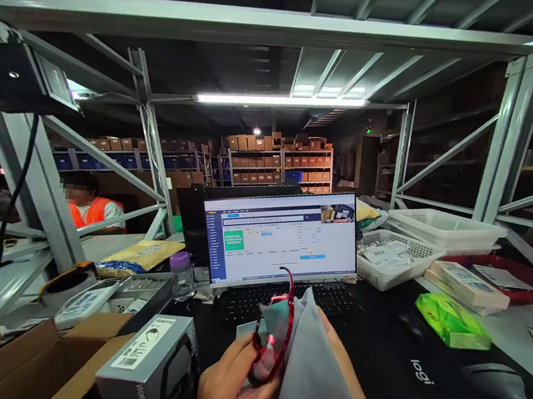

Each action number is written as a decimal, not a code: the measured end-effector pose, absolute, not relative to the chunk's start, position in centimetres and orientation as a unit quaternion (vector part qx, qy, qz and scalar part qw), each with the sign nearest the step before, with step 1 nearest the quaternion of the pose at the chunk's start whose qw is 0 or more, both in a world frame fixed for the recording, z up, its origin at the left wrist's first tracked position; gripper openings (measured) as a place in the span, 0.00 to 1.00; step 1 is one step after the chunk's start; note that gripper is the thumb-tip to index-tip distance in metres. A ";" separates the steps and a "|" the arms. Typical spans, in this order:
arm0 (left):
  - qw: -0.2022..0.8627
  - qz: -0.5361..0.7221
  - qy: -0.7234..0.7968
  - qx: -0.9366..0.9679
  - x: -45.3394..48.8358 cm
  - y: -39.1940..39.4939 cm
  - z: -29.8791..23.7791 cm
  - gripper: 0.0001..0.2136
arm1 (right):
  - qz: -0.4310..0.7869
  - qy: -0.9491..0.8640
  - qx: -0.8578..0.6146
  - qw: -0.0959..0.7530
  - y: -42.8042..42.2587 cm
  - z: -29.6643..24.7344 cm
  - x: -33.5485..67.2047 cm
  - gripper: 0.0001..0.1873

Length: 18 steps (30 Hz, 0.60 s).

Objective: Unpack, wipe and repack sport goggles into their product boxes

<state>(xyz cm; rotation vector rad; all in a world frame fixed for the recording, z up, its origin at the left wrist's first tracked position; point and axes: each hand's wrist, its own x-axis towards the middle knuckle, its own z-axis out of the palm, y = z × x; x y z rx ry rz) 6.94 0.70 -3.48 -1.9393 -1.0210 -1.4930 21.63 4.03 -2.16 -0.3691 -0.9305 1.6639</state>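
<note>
In the middle foreground my left hand (233,380) is closed on a pair of red-framed glasses (290,319), pinched near the lenses, with one temple pointing up. A soft grey cloth or pouch (315,370) hangs right beside the glasses. My right hand (342,360) grips it from behind, and most of those fingers are hidden by the fabric. At the lower left stands a grey printed box (149,365) with a white label. Behind my hands are a black keyboard (246,305) and a lit monitor (286,239).
An open cardboard box (35,359) sits at the left, near a purple-lidded jar (183,276). On the right lie a green packet (454,321), a handheld scanner (504,383), a dark mouse (412,326) and white baskets (396,280). A person in an orange vest (94,210) is beyond the metal frame.
</note>
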 end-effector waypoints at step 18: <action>0.338 -0.435 -0.409 -0.727 5.0 0.2 -5.3 0.10 | 0.390 -0.628 -0.334 0.585 2.8 -3.6 20.5 0.17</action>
